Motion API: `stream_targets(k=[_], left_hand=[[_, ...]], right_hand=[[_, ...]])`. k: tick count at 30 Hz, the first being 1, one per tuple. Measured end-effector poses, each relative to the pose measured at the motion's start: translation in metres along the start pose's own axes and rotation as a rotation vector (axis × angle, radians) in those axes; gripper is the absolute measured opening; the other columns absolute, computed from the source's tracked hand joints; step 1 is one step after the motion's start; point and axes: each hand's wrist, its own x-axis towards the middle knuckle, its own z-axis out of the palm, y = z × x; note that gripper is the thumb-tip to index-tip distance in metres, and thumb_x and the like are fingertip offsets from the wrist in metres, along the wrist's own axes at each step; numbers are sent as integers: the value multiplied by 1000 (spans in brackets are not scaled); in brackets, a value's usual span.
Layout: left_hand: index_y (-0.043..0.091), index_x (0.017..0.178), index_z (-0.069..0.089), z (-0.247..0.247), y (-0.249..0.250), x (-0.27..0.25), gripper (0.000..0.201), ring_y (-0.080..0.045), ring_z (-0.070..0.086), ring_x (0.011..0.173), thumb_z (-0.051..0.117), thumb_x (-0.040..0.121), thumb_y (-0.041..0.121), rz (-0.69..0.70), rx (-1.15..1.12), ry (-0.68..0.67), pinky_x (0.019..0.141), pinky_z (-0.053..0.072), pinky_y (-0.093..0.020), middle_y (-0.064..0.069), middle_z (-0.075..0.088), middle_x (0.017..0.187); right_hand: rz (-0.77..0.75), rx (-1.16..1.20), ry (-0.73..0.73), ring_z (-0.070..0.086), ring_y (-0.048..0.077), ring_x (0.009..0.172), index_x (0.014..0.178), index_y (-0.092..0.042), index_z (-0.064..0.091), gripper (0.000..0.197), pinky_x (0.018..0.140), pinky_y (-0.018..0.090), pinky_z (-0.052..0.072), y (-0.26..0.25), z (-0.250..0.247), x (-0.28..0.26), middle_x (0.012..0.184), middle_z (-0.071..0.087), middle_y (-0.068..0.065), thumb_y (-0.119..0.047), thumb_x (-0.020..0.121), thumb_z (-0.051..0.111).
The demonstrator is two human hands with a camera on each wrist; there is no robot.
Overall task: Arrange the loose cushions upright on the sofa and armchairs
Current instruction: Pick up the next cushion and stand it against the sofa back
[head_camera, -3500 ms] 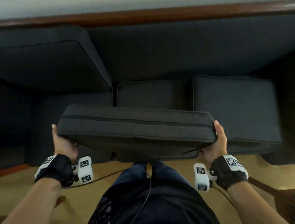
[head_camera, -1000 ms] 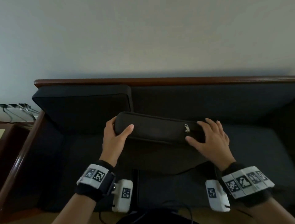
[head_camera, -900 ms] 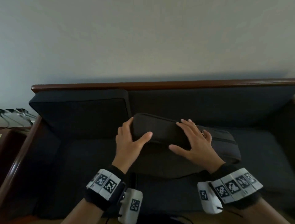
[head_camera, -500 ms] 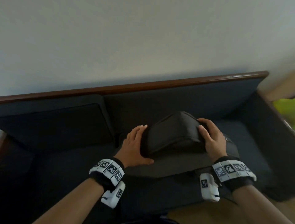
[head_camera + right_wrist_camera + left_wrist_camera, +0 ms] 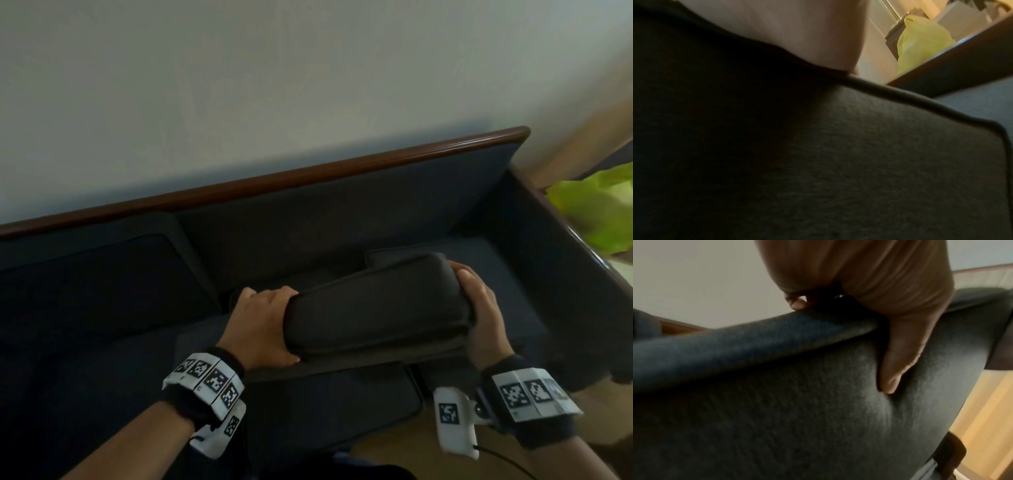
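While both hands clamp its two short ends, the dark loose cushion (image 5: 373,308) stands on its long edge over the sofa seat (image 5: 507,274), its top tilted toward the backrest. Left hand (image 5: 263,329): fingers wrapped over the cushion's left end, thumb underneath along the near face; the left wrist view confirms this, with the thumb (image 5: 900,356) pressed flat into the fabric and dimpling it, the other fingers curled over the piped edge. Right hand (image 5: 479,308): palm against the right end, fingers curled over the top corner; in the right wrist view only the heel of the hand (image 5: 797,29) shows, resting on the cushion's seam, so the fingers cannot be checked there.

Position of the cushion: right half of the sofa, between the upright back cushion (image 5: 89,281) at the left and the right armrest (image 5: 565,260). Its lower edge appears to touch the seat; contact with the backrest (image 5: 342,222) cannot be told. A further dark cushion (image 5: 325,404) lies flat at the seat's front edge, below the held one.

Surroundings: brown wooden rail (image 5: 308,174) along the top of the backrest, pale wall (image 5: 274,85) behind, a yellow-green bag (image 5: 596,212) beyond the right armrest, wooden floor (image 5: 986,418) at lower right. Both wrists carry black bands with white marker tags.
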Motion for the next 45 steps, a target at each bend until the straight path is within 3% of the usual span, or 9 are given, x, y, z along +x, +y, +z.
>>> stream_targets(k=[6, 10, 15, 20, 23, 26, 31, 36, 45], left_hand=[[30, 135, 43, 28, -20, -30, 90, -14, 51, 116, 73, 56, 59, -199, 75, -208, 102, 30, -37, 10, 54, 127], [35, 137, 41, 59, -24, -50, 91, -15, 47, 120, 72, 56, 64, -295, 35, -224, 103, 28, -37, 10, 49, 129], [43, 141, 37, 46, -56, -82, 101, -15, 27, 138, 59, 52, 87, -513, -132, -127, 110, 21, -42, 13, 38, 143], [35, 134, 49, 25, -114, -134, 74, -29, 21, 142, 48, 75, 81, -1100, -413, 75, 114, 21, -56, -1, 36, 150], [34, 127, 52, 35, -133, -158, 65, -35, 40, 132, 50, 79, 78, -1335, -849, 100, 110, 31, -54, -8, 47, 142], [30, 121, 54, 52, -136, -177, 85, -35, 57, 115, 65, 58, 85, -1537, -1258, 136, 103, 42, -54, -10, 59, 126], [14, 124, 57, 60, -119, -196, 99, -45, 65, 102, 91, 37, 45, -1649, -1444, -38, 93, 51, -59, -23, 66, 117], [22, 134, 53, 63, -120, -186, 106, -46, 63, 103, 91, 36, 37, -1700, -1421, 158, 86, 53, -59, -21, 62, 122], [15, 105, 70, 36, -114, -92, 34, -37, 65, 97, 76, 74, 28, -1532, -1418, 335, 96, 50, -50, -19, 69, 108]], right_hand=[[340, -263, -90, 61, 22, 111, 98, -35, 67, 42, 95, 37, 49, 53, 51, -1, 110, 67, -2, -70, 77, 59], [415, -857, -105, 50, 32, 124, 136, -35, 45, 56, 96, 44, 41, 104, 79, -15, 142, 42, 6, -66, 90, 40], [533, -720, -54, 49, 36, 124, 144, -23, 37, 58, 101, 43, 38, 96, 83, 4, 140, 49, 15, -55, 96, 40], [805, -635, 158, 48, 40, 122, 142, -16, 41, 74, 98, 44, 37, 94, 84, -7, 134, 51, 20, -65, 87, 47], [1039, -478, 232, 50, 43, 118, 142, -13, 41, 106, 105, 52, 37, 103, 74, -16, 133, 51, 21, -75, 58, 60], [1183, -329, 237, 53, 45, 105, 136, -12, 42, 100, 96, 58, 42, 114, 58, -34, 119, 54, 22, -62, 53, 70], [1288, -209, 222, 58, 48, 106, 131, -18, 47, 117, 96, 64, 39, 162, 18, -51, 121, 59, 21, -51, 26, 84], [1203, -133, 311, 60, 43, 103, 125, -9, 53, 83, 99, 56, 44, 135, 31, -35, 114, 62, 23, -36, 51, 79], [996, -79, 319, 63, 39, 94, 126, -11, 55, 68, 90, 51, 51, 95, 32, 74, 113, 64, 19, -32, 65, 75]])
